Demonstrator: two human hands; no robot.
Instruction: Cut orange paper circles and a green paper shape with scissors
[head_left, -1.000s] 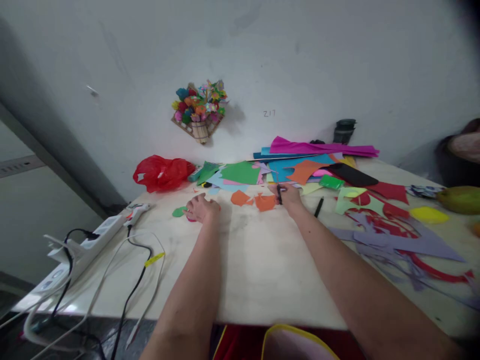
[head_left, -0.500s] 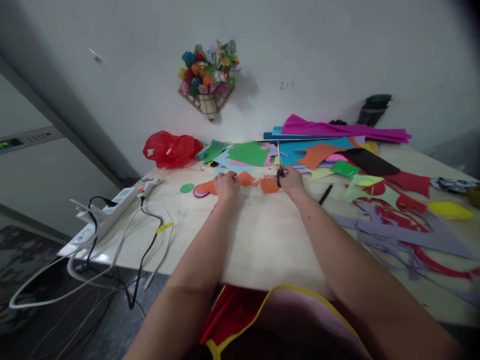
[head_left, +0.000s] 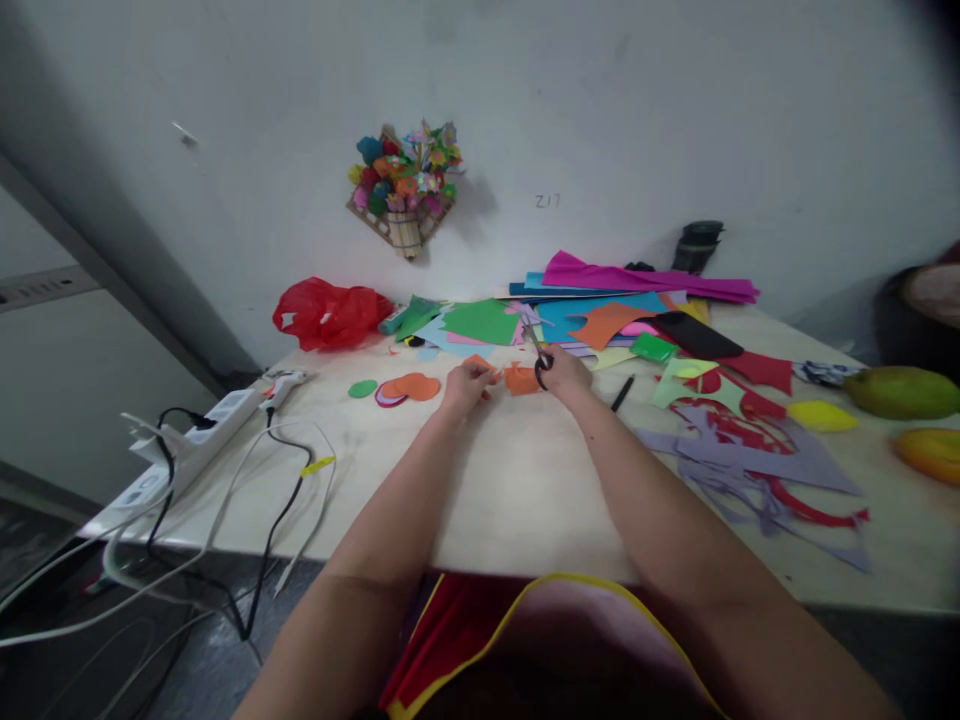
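Observation:
My right hand (head_left: pixel 568 374) is closed around the dark handles of a pair of scissors (head_left: pixel 532 335), whose blades point up and away over the table. Just left of it lies an orange felt-like scrap (head_left: pixel 520 379). My left hand (head_left: pixel 468 388) is closed, fingers pinched on an orange offcut (head_left: pixel 475 361) that partly shows past the fingertips. Left of that hand, orange discs (head_left: pixel 417 387) overlap on a pinkish disc with a dark red rim (head_left: pixel 390 394). A green disc (head_left: pixel 363 389) lies by itself farther left.
Coloured sheets (head_left: pixel 484 322) and a magenta roll (head_left: pixel 645 277) line the back, beside a red plastic bag (head_left: pixel 330 313). A glue gun (head_left: pixel 285 386), power strip (head_left: pixel 187 450) and cables are at left. At right lie a black pen (head_left: pixel 622 393), purple scraps (head_left: pixel 735 455) and mango-like fruit (head_left: pixel 904 391).
My left hand has moved right, off the orange discs, to the orange offcut. The scissors' blades now tilt left. The camera view has shifted, bringing the fruit at right into sight.

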